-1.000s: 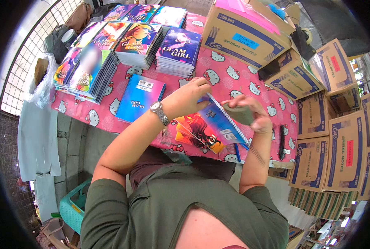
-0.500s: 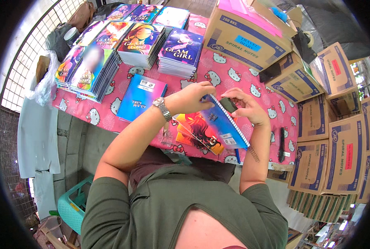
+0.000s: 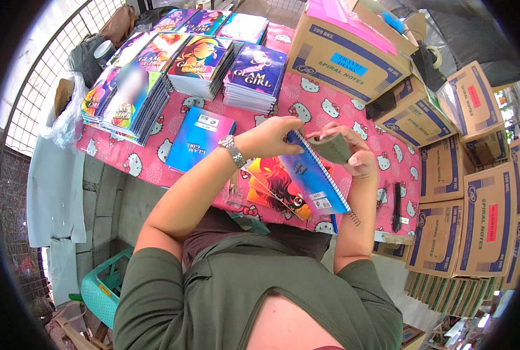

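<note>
A blue spiral notebook [image 3: 308,175] is tilted above the table's near edge, its wire coil running along the right side. My left hand [image 3: 278,139], with a metal watch at the wrist, pinches the notebook's upper end near the coil. Loose wire [image 3: 354,219] juts out past the coil's lower end. Beside the upper coil, my right hand [image 3: 356,153] grips a flat grey-green piece [image 3: 332,150], whose kind I cannot make out. Orange-and-red covers or notebooks [image 3: 266,172] lie partly hidden beneath the held notebook. Another blue notebook [image 3: 197,140] lies flat to the left.
Several notebook stacks [image 3: 251,76] fill the table's far left. Cardboard cartons [image 3: 341,61] stand at the far right, with more piled [image 3: 484,216] beside the table. A black brush-like object [image 3: 397,207] lies near the right edge. A teal plastic stool [image 3: 105,286] is at lower left.
The grey-green piece has turned in my right hand and shows more of its flat face. Loose wire at the coil's lower end has shifted. My left hand keeps its hold.
</note>
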`<state>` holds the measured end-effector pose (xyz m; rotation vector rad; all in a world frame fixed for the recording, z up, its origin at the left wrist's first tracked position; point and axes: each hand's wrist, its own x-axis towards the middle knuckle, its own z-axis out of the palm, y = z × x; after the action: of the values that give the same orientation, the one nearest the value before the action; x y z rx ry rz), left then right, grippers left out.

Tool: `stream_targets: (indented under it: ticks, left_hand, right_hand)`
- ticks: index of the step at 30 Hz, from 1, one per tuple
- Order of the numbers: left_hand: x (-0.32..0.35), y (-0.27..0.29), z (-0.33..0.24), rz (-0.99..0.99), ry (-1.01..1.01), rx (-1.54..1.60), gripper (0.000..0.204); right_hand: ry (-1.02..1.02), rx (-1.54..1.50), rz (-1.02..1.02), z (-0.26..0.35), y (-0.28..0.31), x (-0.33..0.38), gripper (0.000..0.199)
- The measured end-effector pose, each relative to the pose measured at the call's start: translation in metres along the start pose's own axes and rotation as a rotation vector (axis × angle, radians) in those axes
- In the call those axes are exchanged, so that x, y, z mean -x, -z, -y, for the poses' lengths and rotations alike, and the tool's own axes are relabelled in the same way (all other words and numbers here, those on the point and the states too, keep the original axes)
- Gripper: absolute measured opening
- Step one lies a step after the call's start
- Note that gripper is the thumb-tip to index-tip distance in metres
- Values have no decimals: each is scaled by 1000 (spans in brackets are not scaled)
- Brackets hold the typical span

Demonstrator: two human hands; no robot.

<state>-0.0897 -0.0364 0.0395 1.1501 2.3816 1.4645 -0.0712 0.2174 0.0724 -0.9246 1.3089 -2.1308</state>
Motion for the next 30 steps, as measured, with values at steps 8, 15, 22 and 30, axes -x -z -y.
stream_targets:
  ticks: [8, 15, 22, 30]
  left_hand:
    - [8, -2, -21, -192, 204, 39, 31]
    - [29, -35, -23, -410, 176, 0, 22]
    - [27, -49, -25, -551, 46, -11, 22]
    - [28, -47, -23, -607, -77, -104, 20]
  right_hand:
    - [-581, 1623, -818, -77, 104, 119, 51]
    - [-685, 1827, -972, -144, -1, 237, 72]
    - [-547, 1436, -1187, -146, -50, 250, 54]
    - [10, 1166, -862, -56, -122, 85, 58]
